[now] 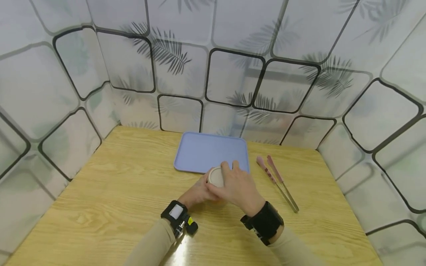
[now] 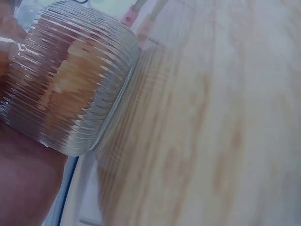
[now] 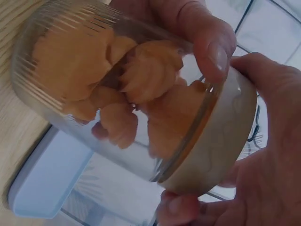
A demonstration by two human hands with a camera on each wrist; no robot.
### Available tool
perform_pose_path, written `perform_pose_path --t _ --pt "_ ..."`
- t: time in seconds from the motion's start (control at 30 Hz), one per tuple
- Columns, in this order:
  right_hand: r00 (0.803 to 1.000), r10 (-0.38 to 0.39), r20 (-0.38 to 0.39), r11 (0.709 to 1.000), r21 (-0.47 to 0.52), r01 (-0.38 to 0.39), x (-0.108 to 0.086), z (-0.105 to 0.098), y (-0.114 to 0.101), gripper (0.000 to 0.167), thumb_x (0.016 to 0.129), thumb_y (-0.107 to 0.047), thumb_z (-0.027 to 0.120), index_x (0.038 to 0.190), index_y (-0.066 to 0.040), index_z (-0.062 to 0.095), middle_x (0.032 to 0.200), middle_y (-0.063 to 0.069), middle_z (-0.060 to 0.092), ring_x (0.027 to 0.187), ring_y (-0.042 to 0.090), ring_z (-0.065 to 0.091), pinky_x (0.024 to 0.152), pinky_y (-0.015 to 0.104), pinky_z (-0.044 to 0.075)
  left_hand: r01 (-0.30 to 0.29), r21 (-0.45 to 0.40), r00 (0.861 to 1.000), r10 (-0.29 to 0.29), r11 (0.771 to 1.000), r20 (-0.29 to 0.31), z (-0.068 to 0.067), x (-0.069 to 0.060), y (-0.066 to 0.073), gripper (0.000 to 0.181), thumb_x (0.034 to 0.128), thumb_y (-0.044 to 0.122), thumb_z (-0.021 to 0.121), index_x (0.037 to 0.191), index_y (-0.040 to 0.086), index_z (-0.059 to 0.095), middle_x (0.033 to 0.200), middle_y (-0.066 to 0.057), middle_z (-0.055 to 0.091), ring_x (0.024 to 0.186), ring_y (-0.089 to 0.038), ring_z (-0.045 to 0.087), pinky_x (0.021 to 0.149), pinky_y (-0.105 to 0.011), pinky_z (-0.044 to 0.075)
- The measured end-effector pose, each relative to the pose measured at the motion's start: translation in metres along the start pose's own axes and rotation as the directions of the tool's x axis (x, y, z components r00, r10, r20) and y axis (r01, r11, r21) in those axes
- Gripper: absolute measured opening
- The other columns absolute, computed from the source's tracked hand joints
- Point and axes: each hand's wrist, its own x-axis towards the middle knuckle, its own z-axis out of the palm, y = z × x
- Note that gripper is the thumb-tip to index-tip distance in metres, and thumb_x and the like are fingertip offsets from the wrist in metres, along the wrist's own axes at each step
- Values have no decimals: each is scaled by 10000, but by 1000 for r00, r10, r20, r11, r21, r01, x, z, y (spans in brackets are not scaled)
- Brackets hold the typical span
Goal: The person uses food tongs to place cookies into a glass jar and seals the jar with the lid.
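A ribbed clear glass jar (image 3: 51,106) holds several orange-brown swirled pieces (image 3: 148,70) that look like cookies. Its pale lid (image 3: 216,141) sits on the jar's mouth, an orange band showing along the joint. My left hand (image 1: 199,190) grips the jar's body; in the right wrist view its thumb presses near the rim. With fingers and thumb spread round the edge, my right hand (image 1: 237,186) grips the lid. In the left wrist view the jar's ribbed base (image 2: 89,94) is seen close, above the wooden table.
Behind the hands a blue rectangular tray (image 1: 213,149) lies on the wooden table (image 1: 116,192). To the right are tongs (image 1: 277,179) with pink ends and metal arms, lying with the tips apart. Patterned curtains (image 1: 179,74) enclose the table's back and sides.
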Motion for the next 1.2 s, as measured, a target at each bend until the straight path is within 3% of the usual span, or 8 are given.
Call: perform_pose_path --t 0.17,0.27,0.37,0.5,0.73,0.83,1.0,1.2 --pt "998 28 60 999 -16 -27 4 -8 2 800 904 -756 503 1351 -101 601 1050 184 657 827 337 656 676 469 552 -23 -6 1000 23 1000 19 -1 1 1 934 772 22 798 1554 104 294 1484 -198 433 1298 -267 472 1080 -355 430" --pt "988 -114 102 989 109 102 7 -15 13 662 950 -644 534 1422 -182 581 1314 154 624 1190 365 595 942 578 479 4 -41 1000 -3 999 19 -3 1 2 948 802 102 836 1572 135 283 1464 -172 450 1258 -234 495 1029 -335 464" --pt "949 -290 121 934 252 253 10 -20 23 569 947 -471 624 1446 -203 564 1475 113 532 1364 348 480 1036 606 410 21 -63 1000 -20 998 18 -6 1 2 979 815 144 854 1588 143 253 1459 -176 458 1246 -237 514 1012 -325 479" --pt "930 -365 44 911 223 347 13 -18 24 557 916 -443 697 1382 -150 615 1340 107 616 1235 321 565 957 518 496 9 -60 1000 -8 998 14 -7 -1 4 988 821 82 825 1605 157 229 1488 -190 419 1272 -259 479 1006 -334 482" --pt "984 -179 15 983 42 178 11 -14 10 920 848 -674 698 1491 -49 491 978 108 606 771 186 511 634 305 475 40 -41 999 -40 998 6 -5 -3 4 864 785 -9 810 1505 126 351 1442 -167 458 1268 -245 463 1017 -345 464" --pt "974 -214 80 975 71 209 12 -17 13 981 844 -662 711 1566 -82 386 1137 142 637 949 247 589 790 372 533 30 -49 999 -29 998 19 -5 -2 0 885 796 41 834 1519 137 333 1446 -170 460 1263 -244 490 1017 -342 478" --pt "914 -380 139 916 194 351 13 -19 24 834 869 -466 746 1568 -172 399 1410 96 586 1265 316 538 1010 538 470 -1 -90 999 6 996 54 -5 -2 -3 1000 807 74 839 1593 115 222 1445 -222 442 1230 -241 507 956 -325 520" --pt "958 -285 20 958 27 285 11 -9 15 750 884 -570 712 1470 -134 540 1091 103 644 954 253 578 817 393 512 54 -69 997 -50 996 63 -4 -1 -1 990 798 20 822 1588 198 252 1477 -181 420 1243 -255 491 921 -338 540"
